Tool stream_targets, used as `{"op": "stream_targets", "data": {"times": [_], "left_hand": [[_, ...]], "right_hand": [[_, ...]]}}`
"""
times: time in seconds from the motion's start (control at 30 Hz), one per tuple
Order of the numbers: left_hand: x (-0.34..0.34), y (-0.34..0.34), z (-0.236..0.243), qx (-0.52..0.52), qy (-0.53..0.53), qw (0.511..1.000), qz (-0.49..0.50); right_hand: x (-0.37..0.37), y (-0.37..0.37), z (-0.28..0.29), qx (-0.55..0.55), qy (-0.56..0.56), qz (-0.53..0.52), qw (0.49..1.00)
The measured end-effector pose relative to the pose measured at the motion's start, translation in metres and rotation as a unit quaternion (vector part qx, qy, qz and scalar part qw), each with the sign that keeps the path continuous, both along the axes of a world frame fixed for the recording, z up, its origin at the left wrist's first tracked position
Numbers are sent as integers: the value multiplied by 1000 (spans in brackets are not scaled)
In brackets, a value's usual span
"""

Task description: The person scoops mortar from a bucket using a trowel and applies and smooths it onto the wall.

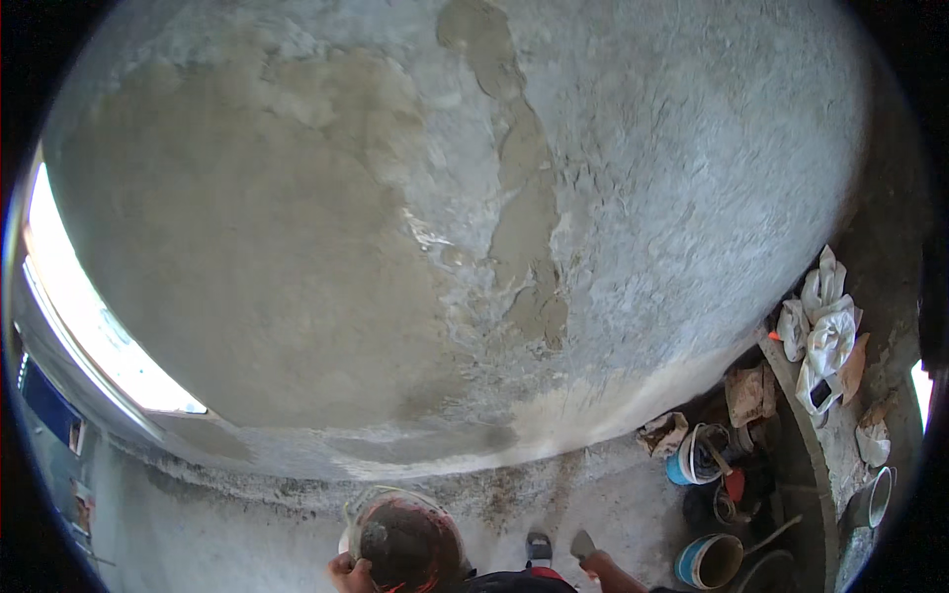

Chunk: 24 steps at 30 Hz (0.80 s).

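Observation:
My left hand (351,573) is closed on the near left rim of a bucket (457,553) at the bottom of the view. Inside it is something dark, with reddish smears along the edge; I cannot make out what fills it. To the right, my right hand (599,566) is wrapped around a trowel (582,544), its grey blade pointing up and away from me. Beyond both hands rises a grey wall (672,198). A broad damp-looking plaster patch (247,237) covers its left side, and a narrow strip of mortar (524,208) runs down its middle.
Between bucket and trowel is my sandalled foot (539,547). At right stand a white-and-blue bucket (682,468), another blue bucket (682,565) and a torn paper bag (751,395). White sacks (830,336) lie on a ledge (806,425). A bright window opening (99,316) is at left.

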<state>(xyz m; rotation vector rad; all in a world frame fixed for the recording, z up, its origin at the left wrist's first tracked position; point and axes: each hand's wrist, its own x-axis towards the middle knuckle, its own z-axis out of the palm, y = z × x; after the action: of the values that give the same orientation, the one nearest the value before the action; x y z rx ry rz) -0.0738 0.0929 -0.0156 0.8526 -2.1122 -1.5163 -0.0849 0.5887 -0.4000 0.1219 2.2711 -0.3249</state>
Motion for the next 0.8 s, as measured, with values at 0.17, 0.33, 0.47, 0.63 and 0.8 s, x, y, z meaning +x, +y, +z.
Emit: {"op": "stream_targets", "data": {"times": [0.17, 0.33, 0.47, 0.63, 0.8], "left_hand": [[-36, 6, 7, 28, 75, 996, -35], [-63, 13, 42, 12, 89, 995, -43], [-75, -20, 12, -110, 129, 983, -75], [-100, -8, 56, -141, 172, 961, -165], [-102, -3, 104, -111, 200, 942, -247]], "right_hand": [[16, 23, 105, -190, -70, -107, 973], [-70, -30, 283, -470, -9, -253, 845], [-119, -89, 367, -385, 194, 27, 902], [-139, -127, 419, -229, 332, 209, 891], [-152, -177, 508, -173, 216, 285, 918]]}}
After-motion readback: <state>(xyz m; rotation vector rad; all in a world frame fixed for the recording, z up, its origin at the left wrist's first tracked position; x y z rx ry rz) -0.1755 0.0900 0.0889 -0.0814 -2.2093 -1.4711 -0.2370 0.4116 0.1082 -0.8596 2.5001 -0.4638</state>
